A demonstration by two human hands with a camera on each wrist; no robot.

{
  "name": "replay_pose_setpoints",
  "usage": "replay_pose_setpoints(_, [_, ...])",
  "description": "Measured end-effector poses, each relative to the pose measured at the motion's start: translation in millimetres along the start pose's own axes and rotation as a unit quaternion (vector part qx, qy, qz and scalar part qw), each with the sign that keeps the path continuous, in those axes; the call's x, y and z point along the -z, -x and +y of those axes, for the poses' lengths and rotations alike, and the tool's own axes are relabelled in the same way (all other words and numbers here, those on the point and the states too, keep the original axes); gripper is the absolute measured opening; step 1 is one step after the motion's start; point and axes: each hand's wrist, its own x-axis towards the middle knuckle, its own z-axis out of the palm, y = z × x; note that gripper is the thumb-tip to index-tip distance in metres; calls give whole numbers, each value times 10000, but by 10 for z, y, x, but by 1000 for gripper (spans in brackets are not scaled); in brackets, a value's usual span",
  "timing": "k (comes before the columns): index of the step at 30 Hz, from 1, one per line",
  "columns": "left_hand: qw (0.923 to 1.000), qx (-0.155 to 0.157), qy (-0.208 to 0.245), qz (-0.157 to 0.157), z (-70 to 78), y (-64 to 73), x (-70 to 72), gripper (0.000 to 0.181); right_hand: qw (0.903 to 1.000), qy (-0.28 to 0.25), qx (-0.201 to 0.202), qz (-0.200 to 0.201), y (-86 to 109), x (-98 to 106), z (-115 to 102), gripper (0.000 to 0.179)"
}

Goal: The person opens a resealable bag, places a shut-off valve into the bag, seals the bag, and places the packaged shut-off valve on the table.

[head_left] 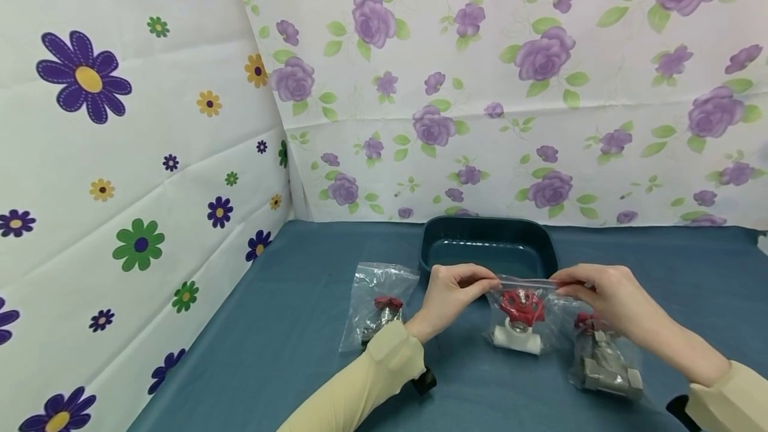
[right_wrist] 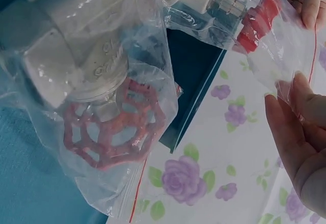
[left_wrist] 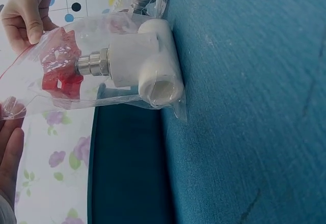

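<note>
In the head view, both hands hold the top edge of a clear zip bag. My left hand pinches its left corner, and my right hand pinches the right. Inside the bag is a white valve with a red handwheel. The bag hangs upright, its bottom at or close to the blue cloth. Below the right hand lies another bagged valve, grey metal with a red handwheel. Beyond the left wrist is a third bagged valve, partly hidden by the sleeve.
A dark teal tray stands behind the hands, near the back of the blue cloth-covered table. Flowered cloth hangs behind the table, and another patterned sheet runs along the left side.
</note>
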Motion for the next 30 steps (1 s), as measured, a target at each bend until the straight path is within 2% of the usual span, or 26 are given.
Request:
replay_pose_setpoints(6, [10000, 97, 10, 5, 15, 9, 0, 10, 9999, 47, -133, -56, 14, -1, 3, 28])
replay_pose_setpoints(8, [10000, 30, -37, 27, 11, 11, -6, 10, 9999, 102, -112, -43, 6, -8, -5, 28])
replay_pose_setpoints(11, [9989, -179, -411, 146, -119, 18, -28, 10, 9997, 232, -41, 1, -22, -13, -19, 27])
replay_pose_setpoints(15, [9933, -263, -1090, 268, -265, 26, -67, 10, 9994, 223, -258, -117, -33, -16, -44, 24])
replay_pose_setpoints(19, [9925, -123, -1191, 233, -106, 34, -82, 6, 9959, -375, -694, -446, -1, -51, -67, 21])
replay_pose_setpoints(23, [9933, 8, -1121, 284, 82, 34, -74, 4, 9859, -1097, -1100, -628, 16, -87, -94, 14])
replay_pose_setpoints(27, [9912, 149, -1291, 257, 151, 28, -67, 3, 9714, -1630, -1572, -718, -11, -103, -129, 1])
replay_pose_setpoints(28, [9913, 234, -1277, 218, 163, 29, -65, 3, 9664, -1738, -1737, -759, -21, -103, -141, 3])
replay_pose_setpoints(30, [9918, 455, -1181, 154, 175, 34, -61, 6, 9501, -2084, -2138, -905, -41, -103, -160, 8])
